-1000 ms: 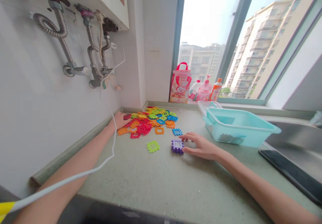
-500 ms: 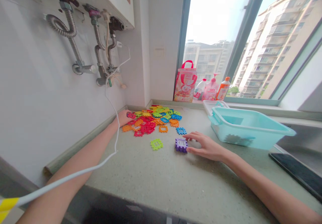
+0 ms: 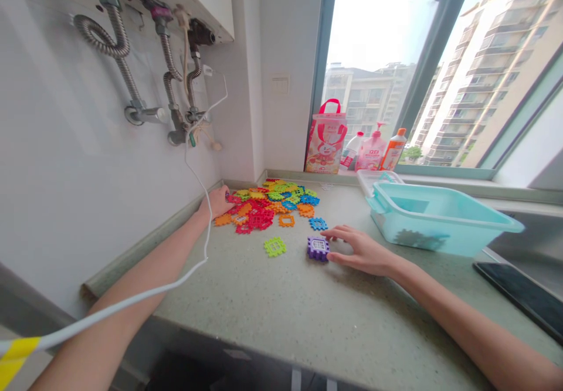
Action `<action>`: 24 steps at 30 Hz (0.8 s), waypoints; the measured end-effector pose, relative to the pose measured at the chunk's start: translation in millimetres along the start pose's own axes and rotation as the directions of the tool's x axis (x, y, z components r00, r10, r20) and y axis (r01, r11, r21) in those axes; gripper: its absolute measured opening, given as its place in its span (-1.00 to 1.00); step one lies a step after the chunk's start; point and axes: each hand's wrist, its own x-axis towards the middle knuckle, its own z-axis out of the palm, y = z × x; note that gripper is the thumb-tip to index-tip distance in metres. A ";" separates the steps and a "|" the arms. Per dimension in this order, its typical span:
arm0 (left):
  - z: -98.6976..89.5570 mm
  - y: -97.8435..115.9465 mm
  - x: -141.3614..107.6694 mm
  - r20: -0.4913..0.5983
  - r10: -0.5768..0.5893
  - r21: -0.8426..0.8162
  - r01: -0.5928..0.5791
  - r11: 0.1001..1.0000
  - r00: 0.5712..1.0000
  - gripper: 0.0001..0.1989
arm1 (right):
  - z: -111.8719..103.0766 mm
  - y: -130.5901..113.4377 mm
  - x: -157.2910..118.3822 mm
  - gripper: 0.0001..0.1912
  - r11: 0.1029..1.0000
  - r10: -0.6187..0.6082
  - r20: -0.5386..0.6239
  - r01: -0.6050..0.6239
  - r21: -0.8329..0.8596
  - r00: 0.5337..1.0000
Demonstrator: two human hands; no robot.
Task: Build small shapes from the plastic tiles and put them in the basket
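Over the last second the main shift is in the view, which has swung a little, so the whole counter slides in frame. Your hands barely move. Your right hand (image 3: 363, 251) seems to have eased back slightly from the purple interlocking cube (image 3: 318, 248). Its fingertips (image 3: 335, 234) now sit at the cube's right side, not reaching over it, and your thumb (image 3: 332, 257) is low beside it. The fingers look relaxed and released, not clenched, with no clear grasp, and the cube rests on the speckled stone countertop (image 3: 264, 303), apart from the main heap. Your left hand (image 3: 216, 201) stays at the far-left edge of the heap of multicoloured plastic building pieces (image 3: 264, 210), right by the wall. Its fingers are partly hidden from this angle, so you can't tell whether they're gripping a piece or just resting there. Between your hands, a lime-green square piece (image 3: 275, 247), a blue piece (image 3: 317, 223) and an orange frame piece (image 3: 287, 220) lie loose, just outside the heap. To the right of the cube sits a teal plastic tub (image 3: 444, 240), near your right fingers but not touching them. A white cable (image 3: 132, 294) runs across your left forearm
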 end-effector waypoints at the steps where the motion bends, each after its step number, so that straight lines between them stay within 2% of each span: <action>1: 0.0 -0.2 -0.4 -0.008 -0.015 0.013 0.015 1.000 1.000 -0.61 | 0.2 0.4 0.0 -0.42 1.000 -0.002 -0.002 0.002 -0.003 1.000; 4: -0.8 0.7 -1.6 -0.044 -0.053 0.056 0.055 0.997 0.998 -0.63 | 0.7 1.7 -0.1 -0.43 1.000 -0.006 -0.007 0.006 -0.006 1.000; 11: -1.1 1.1 0.4 -0.106 -0.087 0.039 0.091 0.995 0.991 -0.89 | 0.8 1.4 -0.3 -0.42 1.000 -0.001 -0.005 0.001 -0.004 1.000; 17: 1.6 -6.5 3.6 -0.132 -0.122 0.001 0.124 0.992 0.984 -0.81 | 0.6 1.4 -0.9 -0.43 1.000 0.000 -0.005 0.000 -0.010 1.000; 24: -1.1 -5.0 5.9 -0.089 -0.057 -0.024 0.055 0.998 0.994 -0.81 | 0.9 1.8 -0.2 -0.44 1.000 0.004 -0.003 -0.004 -0.015 1.000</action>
